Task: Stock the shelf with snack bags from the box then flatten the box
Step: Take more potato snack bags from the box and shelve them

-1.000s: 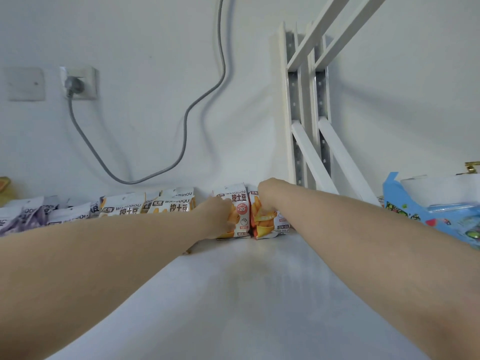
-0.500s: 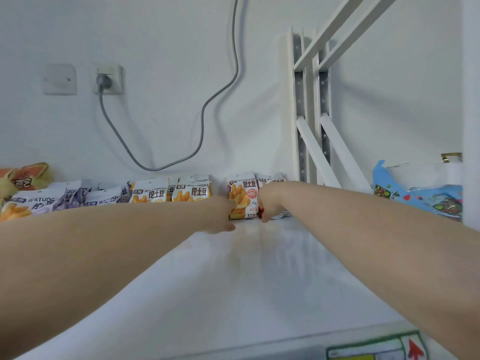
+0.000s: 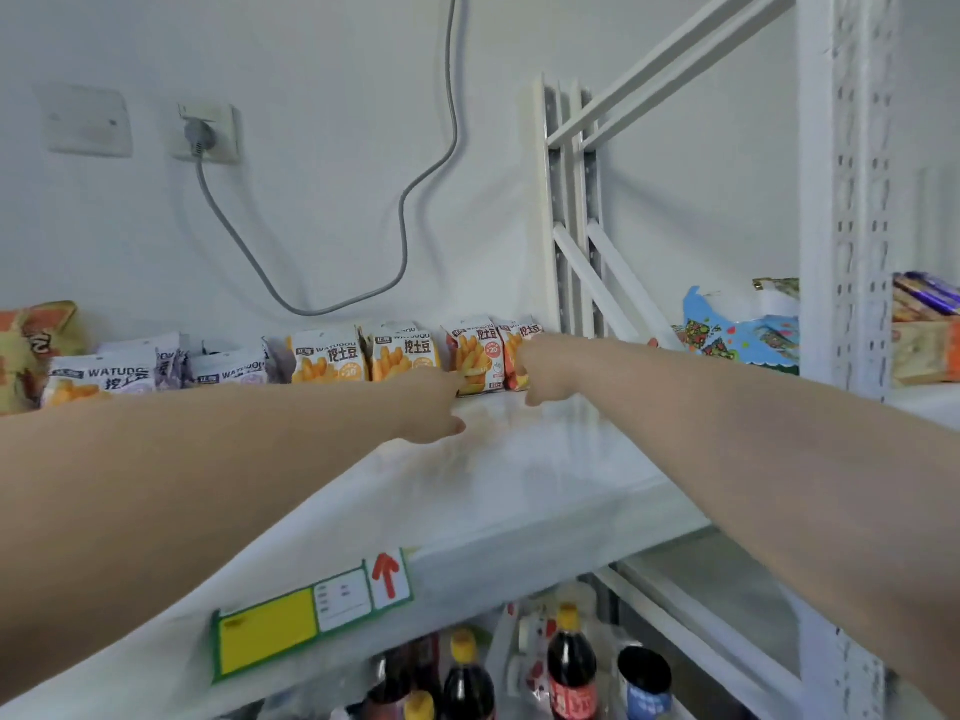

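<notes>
We're straightening two snack bags (image 3: 475, 356) on the shelf (image 3: 519, 485); left hand (image 3: 434, 402) relaxed against one, right hand (image 3: 540, 374) curled, can't tell if gripping. Probably grabbing more from the box next.

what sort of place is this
Probably a small shop or its stockroom: a white metal shelf with a yellow label on its front edge, a row of matching snack bags along the back, and drink bottles below.
</notes>
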